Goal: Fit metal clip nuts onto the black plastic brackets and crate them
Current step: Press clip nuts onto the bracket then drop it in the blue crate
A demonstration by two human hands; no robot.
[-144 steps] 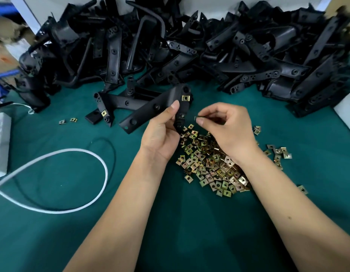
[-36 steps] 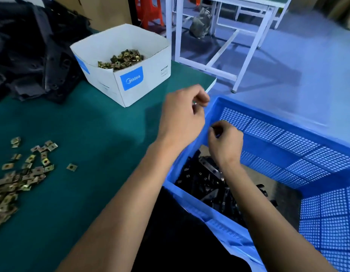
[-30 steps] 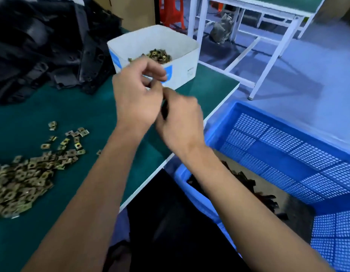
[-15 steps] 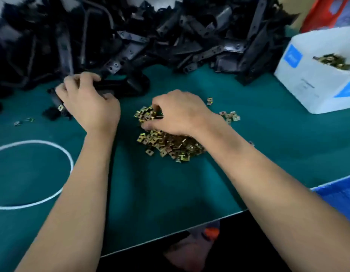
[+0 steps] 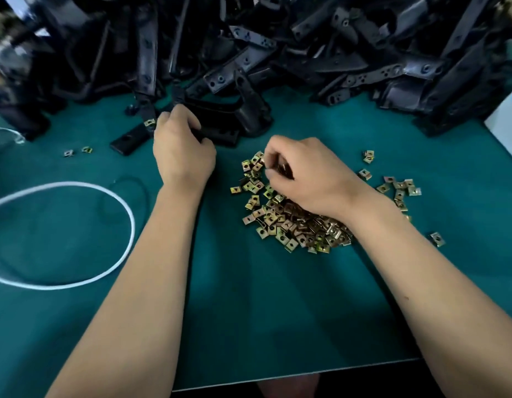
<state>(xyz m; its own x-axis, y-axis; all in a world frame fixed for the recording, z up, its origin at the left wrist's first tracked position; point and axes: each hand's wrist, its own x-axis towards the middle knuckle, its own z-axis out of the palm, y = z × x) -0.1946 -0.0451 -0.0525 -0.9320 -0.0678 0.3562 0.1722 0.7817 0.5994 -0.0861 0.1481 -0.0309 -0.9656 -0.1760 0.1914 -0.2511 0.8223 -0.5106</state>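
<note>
Head view: left hand (image 5: 181, 150) has its grip curled round a black bracket (image 5: 220, 122) at the near edge of the bracket heap (image 5: 306, 53), upper centre of frame, likely to pull it free for fitting. Bracket's long axis runs roughly left-right across the frame, one end under the fingers, a raised foot at its right end. Right hand (image 5: 300, 173) sits on the clip nut pile (image 5: 292, 222), centre of the green worktop (image 5: 249, 311), fingers curled together pinching into the nuts; whether one is actually caught, can't tell. One bracket (image 5: 134, 136) left of the hand already carries a nut. White cable loop (image 5: 128, 214) lies at left.
</note>
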